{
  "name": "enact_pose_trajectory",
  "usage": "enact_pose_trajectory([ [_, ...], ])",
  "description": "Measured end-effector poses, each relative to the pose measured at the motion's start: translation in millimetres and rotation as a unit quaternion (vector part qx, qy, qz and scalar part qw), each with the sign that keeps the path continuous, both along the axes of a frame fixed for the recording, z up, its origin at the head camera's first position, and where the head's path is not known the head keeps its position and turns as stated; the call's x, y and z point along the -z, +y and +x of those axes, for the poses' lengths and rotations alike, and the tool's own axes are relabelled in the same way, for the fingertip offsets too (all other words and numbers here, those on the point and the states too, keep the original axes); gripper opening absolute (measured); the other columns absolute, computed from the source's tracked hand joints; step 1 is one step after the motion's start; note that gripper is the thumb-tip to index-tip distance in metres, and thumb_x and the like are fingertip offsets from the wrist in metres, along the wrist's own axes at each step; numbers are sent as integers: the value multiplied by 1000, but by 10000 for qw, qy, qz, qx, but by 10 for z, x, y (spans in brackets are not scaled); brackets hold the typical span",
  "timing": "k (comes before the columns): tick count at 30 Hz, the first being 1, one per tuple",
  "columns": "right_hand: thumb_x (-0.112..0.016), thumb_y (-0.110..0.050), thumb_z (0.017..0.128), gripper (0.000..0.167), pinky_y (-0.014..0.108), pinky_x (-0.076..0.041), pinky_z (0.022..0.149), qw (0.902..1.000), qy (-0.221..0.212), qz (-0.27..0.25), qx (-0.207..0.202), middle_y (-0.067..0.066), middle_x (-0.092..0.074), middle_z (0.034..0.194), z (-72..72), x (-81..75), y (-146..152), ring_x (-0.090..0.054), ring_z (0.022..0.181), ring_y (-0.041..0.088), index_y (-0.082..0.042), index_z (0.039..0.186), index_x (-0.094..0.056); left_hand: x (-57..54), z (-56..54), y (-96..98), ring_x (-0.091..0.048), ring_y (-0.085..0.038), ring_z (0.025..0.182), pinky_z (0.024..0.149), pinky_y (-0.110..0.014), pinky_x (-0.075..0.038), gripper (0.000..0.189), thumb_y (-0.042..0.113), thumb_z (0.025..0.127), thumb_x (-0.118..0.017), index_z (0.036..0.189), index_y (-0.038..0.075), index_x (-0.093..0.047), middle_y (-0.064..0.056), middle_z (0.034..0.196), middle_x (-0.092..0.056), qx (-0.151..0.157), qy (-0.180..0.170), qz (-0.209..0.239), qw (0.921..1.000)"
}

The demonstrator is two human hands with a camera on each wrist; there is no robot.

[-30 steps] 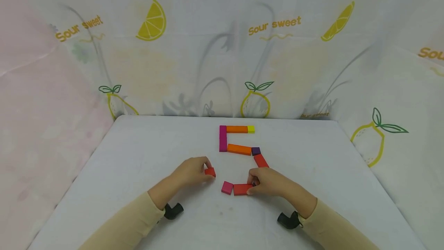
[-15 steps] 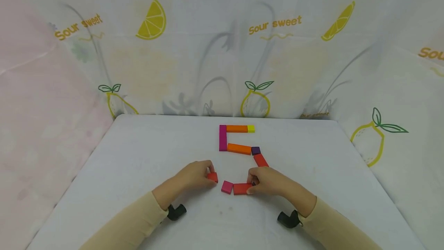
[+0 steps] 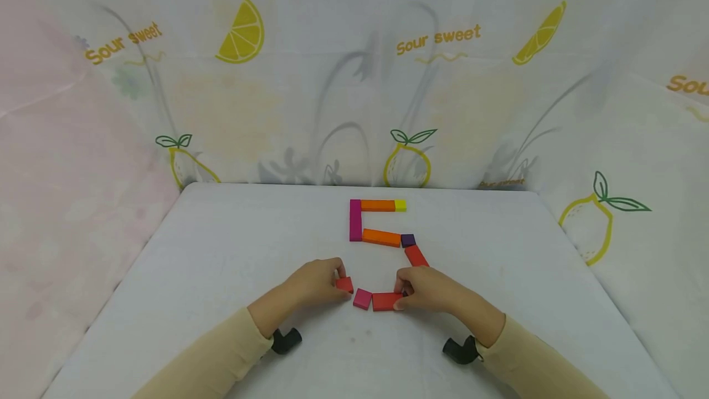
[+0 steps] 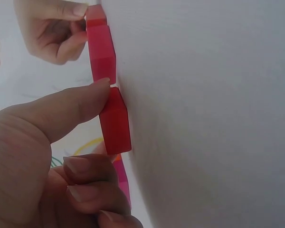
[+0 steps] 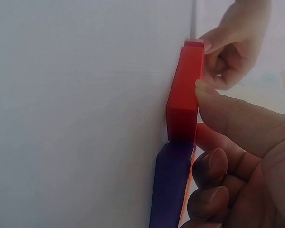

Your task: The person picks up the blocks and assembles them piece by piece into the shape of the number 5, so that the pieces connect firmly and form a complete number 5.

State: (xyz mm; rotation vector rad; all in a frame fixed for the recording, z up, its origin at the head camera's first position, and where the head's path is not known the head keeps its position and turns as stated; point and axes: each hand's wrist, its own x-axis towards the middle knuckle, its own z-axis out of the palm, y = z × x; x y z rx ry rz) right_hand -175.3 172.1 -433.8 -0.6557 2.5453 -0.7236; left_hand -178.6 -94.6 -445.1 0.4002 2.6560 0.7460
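My left hand [image 3: 316, 283] pinches a small red block [image 3: 344, 285] between thumb and fingers, just left of a pink block [image 3: 362, 299]. In the left wrist view a narrow gap shows between this red block [image 4: 115, 121] and the pink block [image 4: 102, 52]. My right hand [image 3: 434, 291] grips the right end of a longer red block [image 3: 384, 302], whose left end meets the pink one. Against its other end stands a dark purple block [image 5: 172, 180], seen in the right wrist view and mostly hidden by the hand in the head view.
Further back on the white table [image 3: 249, 220] lie magenta blocks [image 3: 356, 220], an orange block [image 3: 378, 205] tipped by a yellow block [image 3: 400, 205], and a second orange block [image 3: 381, 237]. A small purple block [image 3: 408, 240] and a slanted red block [image 3: 416, 256] continue from it.
My left hand has moved right and toward me with the small red block, bringing it close to the pink block. The right hand has stayed in place on the longer red block.
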Motion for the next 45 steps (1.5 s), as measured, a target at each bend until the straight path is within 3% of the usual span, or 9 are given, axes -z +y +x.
enact_pose_trajectory([
  [6,-83,-24,83,21,26,-40,59,10000,1,21,8,-4,-52,68,3,2,-4,-52,68,12,-18,89,-64,-2,-20,-16,-55,-16,66,61,-31,-46,40,34,81,-83,109,17,-62,0,70,-57,67,-119,26,9999],
  [13,-83,-24,83,20,26,-41,60,10000,-22,-8,2,-4,-53,68,4,0,-7,-52,68,13,-18,90,-64,0,-136,-132,-55,-16,66,61,-31,-47,46,31,82,-82,123,22,-62,0,75,-57,630,-336,450,9964],
  [19,-83,-24,83,21,26,-41,60,10000,-17,2,-5,-4,-53,68,0,-1,-9,-52,68,12,-18,90,-64,-35,-189,-196,-52,-13,63,60,-31,-42,40,28,84,-81,122,26,-67,2,68,-52,982,-449,533,9927],
  [45,-83,-23,83,21,26,-39,60,10000,36,31,-9,-4,-52,68,23,-36,-16,-51,68,13,-16,90,-65,5,-195,-136,-48,-12,63,57,-27,-39,35,33,82,-83,110,21,-66,2,68,-51,921,-113,399,9949],
])
